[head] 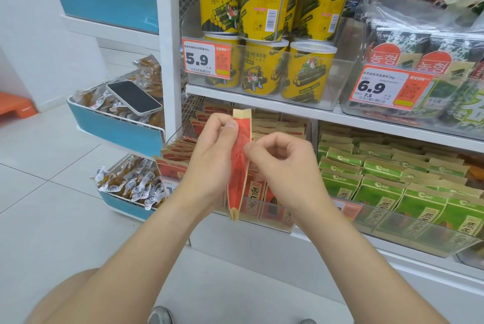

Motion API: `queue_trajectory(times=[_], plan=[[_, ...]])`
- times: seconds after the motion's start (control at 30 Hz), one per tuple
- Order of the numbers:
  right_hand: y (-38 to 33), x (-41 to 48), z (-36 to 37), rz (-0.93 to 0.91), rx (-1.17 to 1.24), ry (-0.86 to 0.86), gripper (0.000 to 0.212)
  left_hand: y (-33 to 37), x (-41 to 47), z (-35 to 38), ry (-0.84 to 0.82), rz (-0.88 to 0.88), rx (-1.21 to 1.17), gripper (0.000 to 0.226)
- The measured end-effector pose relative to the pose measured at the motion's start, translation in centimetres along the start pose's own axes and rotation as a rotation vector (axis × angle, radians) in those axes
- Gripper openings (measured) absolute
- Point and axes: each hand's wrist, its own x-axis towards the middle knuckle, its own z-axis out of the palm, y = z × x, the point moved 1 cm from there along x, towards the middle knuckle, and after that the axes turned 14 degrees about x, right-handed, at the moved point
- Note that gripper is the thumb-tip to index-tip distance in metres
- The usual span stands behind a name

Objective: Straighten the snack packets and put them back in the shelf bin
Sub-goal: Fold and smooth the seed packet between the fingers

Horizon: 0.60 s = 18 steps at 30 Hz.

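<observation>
A red snack packet (pixel 239 164) with tan ends stands upright and edge-on in front of the shelf. My left hand (pixel 216 151) holds its left side, thumb near the top. My right hand (pixel 277 156) pinches its right edge at mid height. Behind both hands, a clear shelf bin (pixel 275 221) on the lower shelf holds several red packets (pixel 180 156) of the same kind, some leaning unevenly.
Green packets (pixel 387 179) fill the neighbouring bin on the right. Yellow tubs (pixel 262 1) and seaweed bags (pixel 424 43) sit on the shelf above. A side rack on the left has blue bins (pixel 123 130) of wrapped snacks, with a phone (pixel 135 97) lying on one.
</observation>
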Motion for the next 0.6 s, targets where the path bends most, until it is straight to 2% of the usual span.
queue_trajectory(times=[0.07, 0.17, 0.3, 0.4, 0.47, 0.6], plan=[[0.1, -0.2, 0.3, 0.063, -0.063, -0.106, 0.012, -0.1, 0.4, -0.5, 0.030, 0.007, -0.039, 0.025], [0.8, -0.3, 0.5, 0.216, 0.009, -0.189, 0.027, 0.0, 0.5, -0.8, 0.032, 0.002, -0.085, 0.025], [0.4, 0.0, 0.4, 0.141, 0.106, -0.088, 0.030, 0.3, 0.1, -0.9, -0.122, -0.032, -0.100, 0.027], [-0.3, 0.2, -0.1, 0.084, 0.121, -0.012, 0.038, 0.0, -0.2, -1.2, -0.235, 0.076, 0.168, 0.043], [-0.1, 0.5, -0.5, 0.065, 0.073, 0.001, 0.041, 0.0, -0.7, -1.2, -0.260, 0.153, 0.322, 0.042], [0.1, 0.5, -0.8, 0.080, 0.012, -0.042, 0.044, -0.1, -0.7, -1.3, -0.208, 0.212, 0.401, 0.041]])
